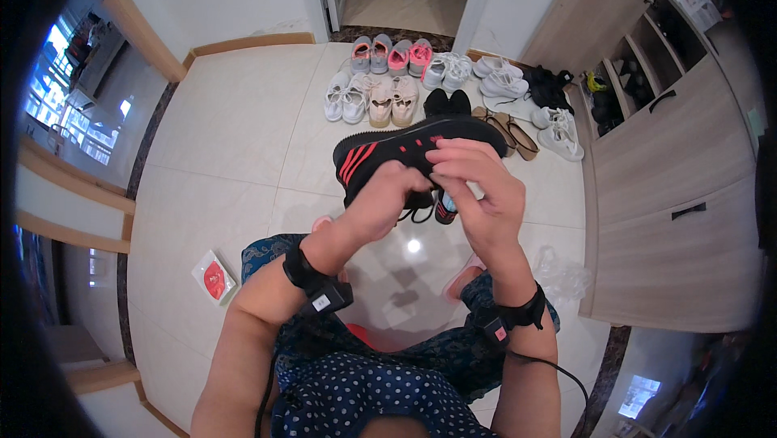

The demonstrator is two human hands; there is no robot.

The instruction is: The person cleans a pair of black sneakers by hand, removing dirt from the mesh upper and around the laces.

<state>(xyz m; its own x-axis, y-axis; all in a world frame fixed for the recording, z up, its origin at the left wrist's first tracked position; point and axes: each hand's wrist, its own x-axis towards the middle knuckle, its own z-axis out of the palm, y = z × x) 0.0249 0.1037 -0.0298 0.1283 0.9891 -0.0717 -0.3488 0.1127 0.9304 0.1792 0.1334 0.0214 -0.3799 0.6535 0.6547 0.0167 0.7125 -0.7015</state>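
Observation:
A black sneaker (388, 151) with red stripes is held up on its side before me, its dark sole edge facing away and its laces dangling below. My left hand (387, 199) is closed on it near the opening, with its fingertips partly hidden. Over the front part of the shoe, my right hand (484, 187) curls with thumb and fingertips drawn together; whatever they pinch is too small to make out. Below the raised shoe, another black-and-red sneaker (445, 210) stands on the floor, with something light blue inside and mostly covered by my right hand.
Rows of shoes line the far floor: grey sneakers (371, 54), pink sneakers (410, 56), white sneakers (346, 97) and brown flats (518, 135). At right stands a wooden shoe cabinet (672, 187), its upper part open. A clear plastic bag (562, 272) and a white-and-red packet (214, 278) lie on the tiles.

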